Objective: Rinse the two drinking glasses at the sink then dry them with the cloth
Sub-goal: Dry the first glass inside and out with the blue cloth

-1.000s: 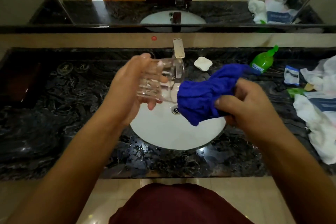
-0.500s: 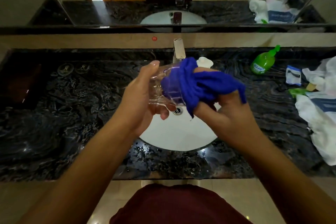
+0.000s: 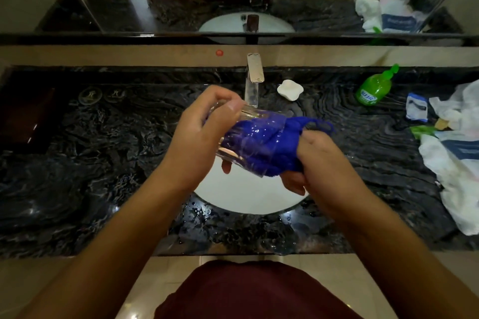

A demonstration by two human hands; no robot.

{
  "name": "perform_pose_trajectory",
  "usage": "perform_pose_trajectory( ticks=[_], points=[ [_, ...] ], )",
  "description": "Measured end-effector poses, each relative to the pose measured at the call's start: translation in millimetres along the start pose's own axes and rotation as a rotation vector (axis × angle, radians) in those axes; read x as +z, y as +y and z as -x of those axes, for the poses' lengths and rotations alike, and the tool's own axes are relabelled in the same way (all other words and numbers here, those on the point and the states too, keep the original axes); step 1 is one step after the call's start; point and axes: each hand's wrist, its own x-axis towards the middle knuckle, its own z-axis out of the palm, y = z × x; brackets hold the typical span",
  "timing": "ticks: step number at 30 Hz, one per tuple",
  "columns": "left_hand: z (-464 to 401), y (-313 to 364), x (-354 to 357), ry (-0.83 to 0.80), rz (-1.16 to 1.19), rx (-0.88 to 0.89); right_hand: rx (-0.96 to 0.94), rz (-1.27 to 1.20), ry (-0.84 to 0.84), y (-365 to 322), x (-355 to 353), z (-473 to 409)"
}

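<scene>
- Head view: clear glass (image 3: 248,137) is held on its side above the white sink (image 3: 248,197), gripped round its base end by the left hand (image 3: 199,137), fingers curled.
- Blue cloth (image 3: 269,142) is stuffed into the glass mouth, w/ the rest bunched in the right hand (image 3: 318,160), fingers curled round it.
- Tap (image 3: 254,77), white soap (image 3: 290,89) & green bottle (image 3: 374,88) are seen behind on the dark marble counter (image 3: 103,163).

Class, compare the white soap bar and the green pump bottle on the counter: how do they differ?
The soap bar is white, low and flat; the green pump bottle is taller, with a printed label and a nozzle. The soap bar lies just right of the tap; the bottle stands farther right, near the plastic bags. Both rest on the dark marble counter.
</scene>
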Motion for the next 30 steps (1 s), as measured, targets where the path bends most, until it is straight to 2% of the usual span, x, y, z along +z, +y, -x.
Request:
perform_pose_trajectory(
  ticks=[2,5,9,11,17,21,23,27,30],
  points=[
    [0.6,1.2,-1.5,-0.020,0.058,-0.001,0.058,-0.122,-0.038,-2.1,-5.7,-1.2],
    [-0.1,1.8,-3.4,-0.025,0.232,-0.032,0.086,-0.332,-0.003,-4.6,-8.8,0.6],
    [3.3,4.2,-1.9,0.035,0.452,-0.137,-0.111,-0.624,0.071,-10.4,-13.5,-0.6],
    [6.8,5.5,3.2,0.055,0.557,-0.234,-0.142,-0.725,0.066,-10.8,-15.5,-3.4],
    [10.1,5.0,15.5,0.046,0.620,-0.344,-0.170,-0.736,0.140,-9.9,0.9,-15.5],
    [9.2,-2.5,20.1,0.022,0.619,-0.340,-0.179,-0.496,0.220,-8.2,15.8,-14.5],
    [10.3,-7.0,20.7,0.035,0.635,-0.349,-0.139,-0.451,0.255,-3.9,19.2,-15.6],
    [13.8,-9.4,25.1,0.021,0.691,-0.414,0.026,-0.601,0.195,1.2,21.9,-21.2],
    [14.6,-8.1,26.5,0.044,0.632,-0.425,0.084,-0.541,0.210,8.2,16.8,-22.0]
  ],
)
